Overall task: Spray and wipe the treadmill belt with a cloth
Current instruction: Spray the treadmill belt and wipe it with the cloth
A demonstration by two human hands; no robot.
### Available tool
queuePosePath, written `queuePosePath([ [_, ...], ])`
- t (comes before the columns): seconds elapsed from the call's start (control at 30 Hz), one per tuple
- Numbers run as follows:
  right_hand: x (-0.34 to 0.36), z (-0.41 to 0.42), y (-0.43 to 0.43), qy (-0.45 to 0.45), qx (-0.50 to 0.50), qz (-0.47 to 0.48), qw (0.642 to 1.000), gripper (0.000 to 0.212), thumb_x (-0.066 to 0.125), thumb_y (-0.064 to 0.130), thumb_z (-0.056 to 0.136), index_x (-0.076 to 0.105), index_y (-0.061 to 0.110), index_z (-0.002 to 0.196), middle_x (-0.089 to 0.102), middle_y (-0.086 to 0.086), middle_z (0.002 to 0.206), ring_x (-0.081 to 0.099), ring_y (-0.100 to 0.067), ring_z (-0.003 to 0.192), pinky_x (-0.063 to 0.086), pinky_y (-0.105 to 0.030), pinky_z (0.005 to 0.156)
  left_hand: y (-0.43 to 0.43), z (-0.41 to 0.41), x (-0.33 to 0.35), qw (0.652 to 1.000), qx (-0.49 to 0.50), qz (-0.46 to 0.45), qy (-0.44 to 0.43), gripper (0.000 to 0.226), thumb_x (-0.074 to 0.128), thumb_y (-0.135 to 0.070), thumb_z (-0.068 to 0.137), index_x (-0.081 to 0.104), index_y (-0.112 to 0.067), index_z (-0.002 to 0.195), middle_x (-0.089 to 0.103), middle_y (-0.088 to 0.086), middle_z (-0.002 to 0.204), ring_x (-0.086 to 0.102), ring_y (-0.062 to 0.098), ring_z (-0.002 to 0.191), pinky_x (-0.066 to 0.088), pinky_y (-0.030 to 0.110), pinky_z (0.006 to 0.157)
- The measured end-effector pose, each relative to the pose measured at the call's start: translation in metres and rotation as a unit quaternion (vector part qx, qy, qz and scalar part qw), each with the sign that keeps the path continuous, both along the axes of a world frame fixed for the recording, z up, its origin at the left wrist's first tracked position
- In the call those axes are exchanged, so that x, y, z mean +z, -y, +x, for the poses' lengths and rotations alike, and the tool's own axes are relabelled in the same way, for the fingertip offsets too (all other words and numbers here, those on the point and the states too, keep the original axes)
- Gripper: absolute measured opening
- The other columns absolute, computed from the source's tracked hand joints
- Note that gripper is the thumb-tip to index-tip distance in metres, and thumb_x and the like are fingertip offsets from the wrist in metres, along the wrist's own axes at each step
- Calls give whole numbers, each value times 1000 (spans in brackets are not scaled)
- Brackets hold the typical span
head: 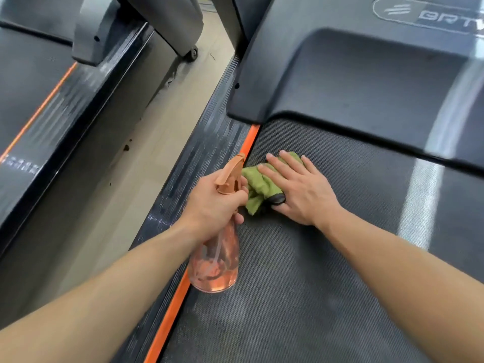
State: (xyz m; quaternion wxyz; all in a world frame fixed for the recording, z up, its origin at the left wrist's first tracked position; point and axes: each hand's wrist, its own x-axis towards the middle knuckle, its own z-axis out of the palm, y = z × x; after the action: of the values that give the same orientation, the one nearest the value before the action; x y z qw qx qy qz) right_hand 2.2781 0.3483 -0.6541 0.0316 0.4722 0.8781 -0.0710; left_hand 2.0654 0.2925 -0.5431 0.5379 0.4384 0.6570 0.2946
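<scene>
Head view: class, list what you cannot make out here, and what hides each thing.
All in the head view.
Part of the green cloth: under the right hand.
Neck of the spray bottle: covered by the left hand.
The logo on the motor cover: cut off by the right edge.
Front end of the belt: hidden under the motor cover.

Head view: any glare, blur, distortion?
Head view: a white glare band crosses the black plastic motor cover and the dark textured treadmill belt; the neighbouring treadmill's glossy side rail looks smeared; straight edges bow, wide-angle; the green cloth is sharp.
</scene>
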Motion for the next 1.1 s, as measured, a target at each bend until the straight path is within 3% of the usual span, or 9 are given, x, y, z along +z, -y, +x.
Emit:
queuePosePath([
  [0.17,15,-19,-43,-50,-249,-24,967,81,53,58,92,17,34,161,11,3,171,5,-24,158,7,-51,126,4,-6,-3,1000,-3,-8,-6,28,70,-1,82,70,-24,99,71,4,93,66,20,59,63,46,66],
  [0.3,13,-25,32,-55,-113,17,992,85,59,53,82,31,29,159,19,-3,169,20,-30,155,15,-54,124,3,-8,2,1000,17,-19,-11,36,68,-17,67,70,-38,95,73,7,91,67,22,61,63,54,71],
  [0.47,10,41,127,-12,97,7,995,83,49,62,85,28,33,160,20,-2,169,22,-30,154,20,-51,120,5,8,2,997,-17,-76,-19,40,67,-19,63,71,-8,100,71,10,90,66,30,63,59,46,67],
  [0.57,10,84,156,2,43,14,999,83,49,65,87,25,34,161,21,-3,169,23,-31,154,23,-53,120,2,24,0,995,-42,-85,-34,37,69,-19,64,71,-6,98,70,8,91,70,34,73,62,49,69],
  [0.7,10,120,171,-2,1,18,1000,79,47,66,90,31,32,159,25,-5,167,23,-32,154,29,-57,118,0,44,-9,992,-73,-75,-76,12,73,-6,86,68,-5,97,65,1,84,65,18,47,60,41,63],
  [0.8,6,120,173,-21,-27,42,999,77,47,67,90,36,31,157,27,-5,167,26,-31,153,30,-59,116,1,50,-16,988,-83,-69,-110,11,71,-8,87,71,-7,98,68,0,80,66,20,48,62,44,71],
  [0.87,2,116,175,-30,-34,52,998,78,48,68,89,37,31,157,28,-5,166,28,-31,152,30,-59,116,3,52,-17,984,-88,-63,-144,1,69,-13,87,70,-12,86,70,0,73,70,21,51,60,36,69],
  [0.93,1,117,175,-32,-27,55,998,79,49,68,87,38,31,156,29,-5,166,31,-32,151,30,-58,116,8,48,-18,977,-90,-74,-179,14,69,-16,86,63,-17,73,67,-2,60,72,18,52,55,30,64],
  [1.1,1,114,175,-38,-40,69,996,78,50,66,85,42,30,155,32,-6,165,34,-32,150,32,-59,115,32,31,-14,977,-116,-143,-112,8,72,-8,85,69,-14,82,67,0,77,65,20,49,53,30,60],
])
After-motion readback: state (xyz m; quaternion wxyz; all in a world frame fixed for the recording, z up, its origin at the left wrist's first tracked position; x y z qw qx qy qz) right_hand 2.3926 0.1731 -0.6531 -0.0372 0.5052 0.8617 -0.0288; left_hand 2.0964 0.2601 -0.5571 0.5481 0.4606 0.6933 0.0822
